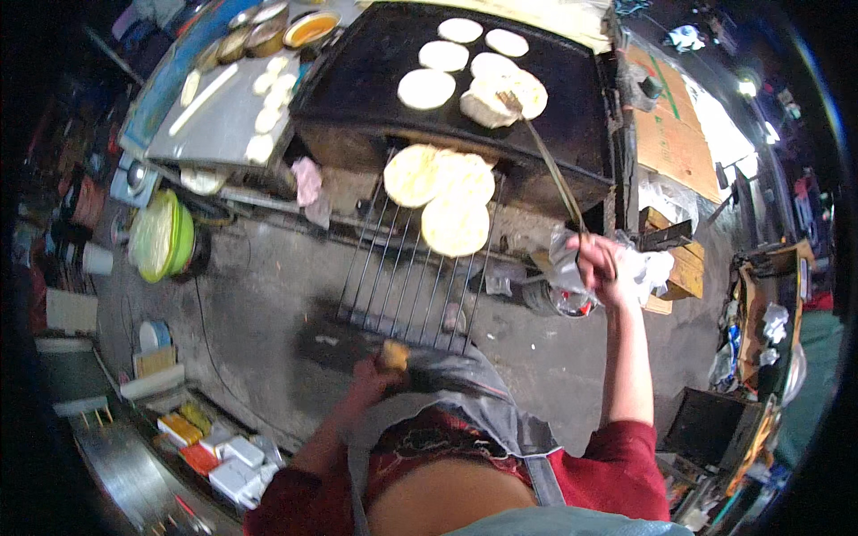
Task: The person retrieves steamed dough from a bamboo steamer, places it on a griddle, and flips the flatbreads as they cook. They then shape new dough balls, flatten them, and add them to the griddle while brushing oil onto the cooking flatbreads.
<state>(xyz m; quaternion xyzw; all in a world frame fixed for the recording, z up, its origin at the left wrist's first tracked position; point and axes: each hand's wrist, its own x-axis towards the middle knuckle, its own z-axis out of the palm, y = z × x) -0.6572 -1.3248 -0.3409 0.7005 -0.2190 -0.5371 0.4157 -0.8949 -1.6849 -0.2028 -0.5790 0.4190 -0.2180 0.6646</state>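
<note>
My right hand (596, 264) is closed round the handle of long metal tongs (553, 164), whose far end rests on a flatbread (489, 104) on the black griddle (348, 87). Beside it lies another bread, partly overlapped, and several pale dough rounds (426, 88) are spread over the griddle. Below its front edge, several browned flatbreads (455, 228) lie at the far end of a wire rack (395, 281). My left hand (379, 375), in shadow near the rack's lower end, is at a small yellowish object (395, 355); its grip is not clear.
A metal worktop (214, 144) at the left holds a dough strip and small dough pieces, with bowls behind. A green basin (167, 234) stands below it. Flattened cardboard (670, 141) lies right of the griddle, above a wooden crate (687, 268). Packets fill a tray (234, 462) at the lower left.
</note>
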